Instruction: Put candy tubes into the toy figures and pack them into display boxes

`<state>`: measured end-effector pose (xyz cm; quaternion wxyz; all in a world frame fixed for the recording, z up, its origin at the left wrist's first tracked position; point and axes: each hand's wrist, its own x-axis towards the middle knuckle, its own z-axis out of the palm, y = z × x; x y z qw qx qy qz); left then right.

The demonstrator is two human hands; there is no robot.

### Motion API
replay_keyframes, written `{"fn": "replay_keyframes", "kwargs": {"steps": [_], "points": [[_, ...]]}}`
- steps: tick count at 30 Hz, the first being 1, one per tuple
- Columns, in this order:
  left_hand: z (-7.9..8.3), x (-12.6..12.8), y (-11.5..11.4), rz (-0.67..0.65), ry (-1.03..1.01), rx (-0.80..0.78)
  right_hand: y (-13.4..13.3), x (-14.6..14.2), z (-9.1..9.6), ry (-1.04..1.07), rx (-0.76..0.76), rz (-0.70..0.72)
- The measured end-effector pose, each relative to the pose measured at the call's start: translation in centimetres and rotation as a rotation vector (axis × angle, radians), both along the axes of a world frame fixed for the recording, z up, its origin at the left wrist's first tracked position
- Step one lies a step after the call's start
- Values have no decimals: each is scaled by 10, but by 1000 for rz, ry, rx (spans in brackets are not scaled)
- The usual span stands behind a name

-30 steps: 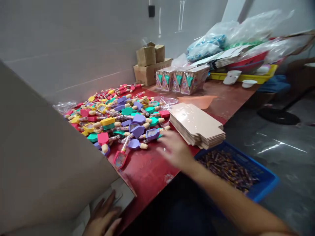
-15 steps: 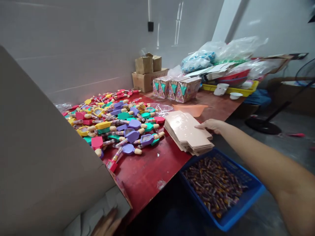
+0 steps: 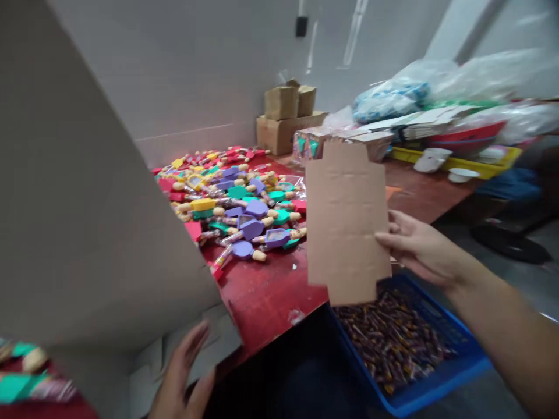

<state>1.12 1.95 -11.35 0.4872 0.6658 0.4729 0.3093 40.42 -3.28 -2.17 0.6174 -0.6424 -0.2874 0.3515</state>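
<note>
The right hand [image 3: 419, 247] has now lifted one flat cardboard blank [image 3: 347, 224] from the stack where it was resting a moment ago, and it holds this blank up in the air, above the front edge of the counter [image 3: 266, 297]. Its grip is closed on the right edge of the blank, and the blank stands nearly upright with its plain brown side to the camera. The left hand [image 3: 181, 372] is low in the view, with the fingers spread apart, near the bottom edge of a large cardboard sheet [image 3: 87, 174]. This sheet covers much of the left side of the view and hides part of the counter. Behind the raised blank lies a pile of colourful plastic toy candy holders [image 3: 236, 209]. Under the blank is a blue plastic basket [image 3: 441, 387] full of small wrapped sweets [image 3: 388, 343]. Further back stand cardboard boxes [image 3: 279, 131], printed cartons [image 3: 308, 145], and plastic bags [image 3: 388, 99].
</note>
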Motion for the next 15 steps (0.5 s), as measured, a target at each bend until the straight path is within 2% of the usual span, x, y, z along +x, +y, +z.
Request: {"fn": "replay_keyframes", "kwargs": {"steps": [2, 4, 6, 9, 12, 15], "points": [[26, 36, -7, -32, -282, -80, -5, -41, -10, -2, 67, 97], [47, 70, -8, -48, -370, -116, -7, -77, -20, -59, 102, 108], [57, 94, -6, 121, -401, -62, -5, -106, -29, -60, 134, 113], [54, 109, -8, 321, -431, 35, 4, -138, -42, 39, 199, 141], [49, 110, -11, 343, -394, 144, 10, -161, -55, 84, 258, 75], [50, 105, -9, 318, -262, 138, 8, -177, -61, 203, 222, 28]]}}
